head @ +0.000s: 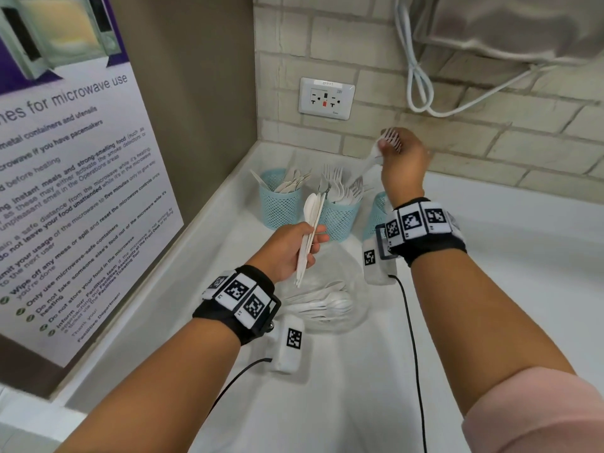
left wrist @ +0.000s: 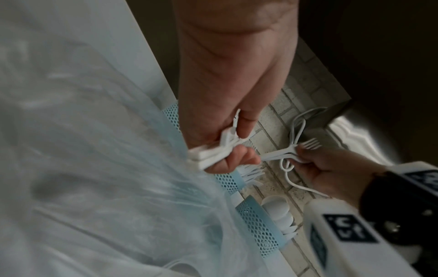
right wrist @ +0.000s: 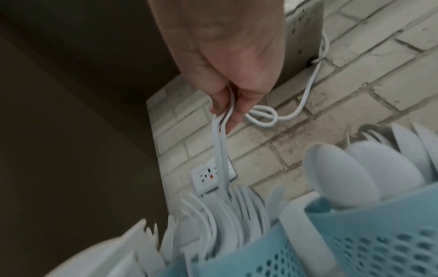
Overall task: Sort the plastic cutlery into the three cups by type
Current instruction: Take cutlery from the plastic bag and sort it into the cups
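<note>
Three blue mesh cups stand in the counter's back corner. The left cup (head: 280, 204) holds knives and the middle cup (head: 338, 220) holds forks. The right cup (head: 378, 209), half hidden behind my right wrist, holds spoons (right wrist: 336, 178). Above the middle cup, my right hand (head: 389, 148) pinches a few white forks (head: 371, 160) below their tines, their handles reaching down among that cup's forks (right wrist: 222, 211). My left hand (head: 310, 237) grips an upright bundle of white cutlery (head: 312, 207) with a spoon in it, in front of the cups.
A clear plastic bag (head: 349, 273) with loose white cutlery (head: 323, 304) lies on the white counter (head: 506, 289) under my left hand. On the brick wall are an outlet (head: 327, 98) and a hanging white cord (head: 418, 86). A microwave poster (head: 81, 191) covers the left wall.
</note>
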The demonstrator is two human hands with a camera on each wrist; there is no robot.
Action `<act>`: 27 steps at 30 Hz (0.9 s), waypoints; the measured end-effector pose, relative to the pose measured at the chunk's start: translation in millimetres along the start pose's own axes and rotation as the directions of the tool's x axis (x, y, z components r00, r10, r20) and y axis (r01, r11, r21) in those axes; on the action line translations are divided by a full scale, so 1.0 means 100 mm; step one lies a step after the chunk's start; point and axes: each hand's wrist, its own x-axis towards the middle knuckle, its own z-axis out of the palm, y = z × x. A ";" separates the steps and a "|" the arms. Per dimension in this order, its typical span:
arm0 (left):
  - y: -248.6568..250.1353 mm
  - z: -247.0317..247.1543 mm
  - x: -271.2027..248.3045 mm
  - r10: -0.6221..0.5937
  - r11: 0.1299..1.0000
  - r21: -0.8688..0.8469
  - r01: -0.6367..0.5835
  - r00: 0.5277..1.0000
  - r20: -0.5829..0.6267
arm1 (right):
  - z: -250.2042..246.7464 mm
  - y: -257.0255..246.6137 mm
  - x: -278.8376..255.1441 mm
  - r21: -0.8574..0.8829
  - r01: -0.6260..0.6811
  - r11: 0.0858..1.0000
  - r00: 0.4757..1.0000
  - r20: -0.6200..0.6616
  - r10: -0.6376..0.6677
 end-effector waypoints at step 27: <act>-0.07 -0.05 -0.03 0.102 0.995 -0.014 -0.102 0.994 0.036 | 0.20 -0.10 -0.67 -0.277 0.079 0.958 0.910 0.413 0.045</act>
